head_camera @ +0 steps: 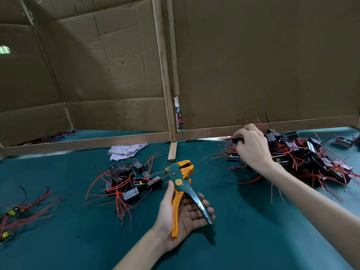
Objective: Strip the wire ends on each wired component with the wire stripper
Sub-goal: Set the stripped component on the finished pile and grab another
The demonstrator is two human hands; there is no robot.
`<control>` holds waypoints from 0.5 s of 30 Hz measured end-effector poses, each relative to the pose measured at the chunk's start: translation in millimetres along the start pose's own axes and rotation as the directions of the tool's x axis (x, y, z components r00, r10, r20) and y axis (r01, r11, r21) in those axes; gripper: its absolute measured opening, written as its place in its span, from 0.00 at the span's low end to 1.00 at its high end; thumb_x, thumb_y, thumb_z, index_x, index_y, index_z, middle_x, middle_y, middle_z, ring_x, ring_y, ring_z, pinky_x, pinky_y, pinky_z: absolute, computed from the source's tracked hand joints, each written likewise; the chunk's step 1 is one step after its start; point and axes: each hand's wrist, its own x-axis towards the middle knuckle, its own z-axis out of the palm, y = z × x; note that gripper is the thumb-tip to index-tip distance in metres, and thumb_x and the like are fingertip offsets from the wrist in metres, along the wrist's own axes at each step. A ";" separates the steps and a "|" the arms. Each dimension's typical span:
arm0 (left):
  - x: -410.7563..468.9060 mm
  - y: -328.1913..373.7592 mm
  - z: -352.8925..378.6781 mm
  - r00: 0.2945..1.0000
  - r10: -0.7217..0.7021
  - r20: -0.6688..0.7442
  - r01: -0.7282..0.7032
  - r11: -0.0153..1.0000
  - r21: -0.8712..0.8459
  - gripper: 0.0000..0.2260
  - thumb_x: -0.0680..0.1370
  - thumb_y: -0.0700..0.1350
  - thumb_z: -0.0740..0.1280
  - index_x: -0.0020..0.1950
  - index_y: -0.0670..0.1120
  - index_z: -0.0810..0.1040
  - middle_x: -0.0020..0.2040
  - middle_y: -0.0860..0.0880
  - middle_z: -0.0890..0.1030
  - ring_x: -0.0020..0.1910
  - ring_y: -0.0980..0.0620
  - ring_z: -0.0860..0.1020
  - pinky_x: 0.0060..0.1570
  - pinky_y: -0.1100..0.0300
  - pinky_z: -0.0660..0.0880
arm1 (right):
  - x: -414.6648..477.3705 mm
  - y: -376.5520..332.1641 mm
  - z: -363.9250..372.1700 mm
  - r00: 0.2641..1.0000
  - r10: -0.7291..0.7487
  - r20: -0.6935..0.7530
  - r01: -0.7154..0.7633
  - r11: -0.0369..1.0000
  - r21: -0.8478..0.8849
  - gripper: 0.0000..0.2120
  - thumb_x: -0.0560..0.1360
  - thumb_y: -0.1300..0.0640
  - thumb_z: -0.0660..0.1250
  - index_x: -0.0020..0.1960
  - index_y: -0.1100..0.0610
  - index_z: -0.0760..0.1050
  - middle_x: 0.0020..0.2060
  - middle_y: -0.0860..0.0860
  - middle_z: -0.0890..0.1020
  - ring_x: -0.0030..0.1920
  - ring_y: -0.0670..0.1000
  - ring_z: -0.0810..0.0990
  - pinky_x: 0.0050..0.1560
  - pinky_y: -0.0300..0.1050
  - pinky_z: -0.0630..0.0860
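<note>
My left hand lies palm up in the centre and holds an orange and dark green wire stripper, thumb along one handle and fingers curled under the other, jaws pointing away from me. My right hand reaches into the right-hand pile of black wired components with red wires, its fingers curled round a dark component at the pile's left edge. A second pile of components with red wires lies just left of the stripper.
The table has a teal cloth. Cardboard walls on a wooden frame close off the back. A crumpled grey rag lies behind the middle pile. More red-wired parts lie at the far left edge.
</note>
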 end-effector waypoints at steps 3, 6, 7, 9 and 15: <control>0.2 0.2 -1.0 1.000 0.014 -0.013 -0.014 1.000 0.000 0.37 0.72 0.70 0.57 0.42 0.35 0.83 0.42 0.35 0.80 0.40 0.37 0.81 0.43 0.45 0.79 | -18.7 -15.5 5.5 0.989 -0.002 -0.151 0.041 0.965 0.260 0.12 0.73 0.71 0.64 0.45 0.59 0.83 0.46 0.52 0.75 0.45 0.51 0.74 0.48 0.38 0.65; 1.9 -1.2 -0.5 0.997 0.062 -0.040 -0.061 0.998 0.002 0.37 0.71 0.70 0.58 0.41 0.35 0.83 0.41 0.35 0.80 0.39 0.37 0.81 0.41 0.46 0.79 | -36.0 -16.0 14.0 0.999 0.037 0.021 -0.042 0.908 0.417 0.11 0.72 0.69 0.68 0.41 0.53 0.82 0.42 0.52 0.79 0.38 0.48 0.76 0.42 0.31 0.70; 2.3 -1.8 -0.3 0.996 0.085 -0.042 -0.084 0.996 0.011 0.36 0.71 0.70 0.58 0.41 0.35 0.83 0.41 0.35 0.80 0.39 0.37 0.81 0.41 0.45 0.79 | -42.4 -14.3 16.6 0.987 0.056 0.151 -0.117 0.895 0.431 0.12 0.72 0.68 0.69 0.40 0.51 0.82 0.39 0.51 0.81 0.36 0.46 0.78 0.41 0.31 0.72; 2.4 -2.6 -0.7 0.990 0.133 -0.038 -0.132 0.991 0.035 0.36 0.70 0.70 0.57 0.42 0.36 0.82 0.41 0.35 0.80 0.39 0.38 0.81 0.43 0.45 0.79 | -55.7 -8.0 21.5 0.939 0.036 0.341 -0.173 0.907 0.384 0.11 0.71 0.67 0.70 0.39 0.51 0.83 0.34 0.45 0.82 0.32 0.39 0.78 0.39 0.30 0.73; 0.1 -1.8 -0.1 0.974 0.217 -0.069 -0.213 0.975 0.062 0.36 0.71 0.69 0.57 0.44 0.35 0.80 0.42 0.34 0.79 0.40 0.37 0.81 0.43 0.45 0.80 | -67.7 3.3 11.6 0.878 -0.056 0.475 -0.046 0.979 0.200 0.18 0.69 0.68 0.64 0.32 0.46 0.78 0.37 0.44 0.82 0.41 0.45 0.79 0.41 0.28 0.70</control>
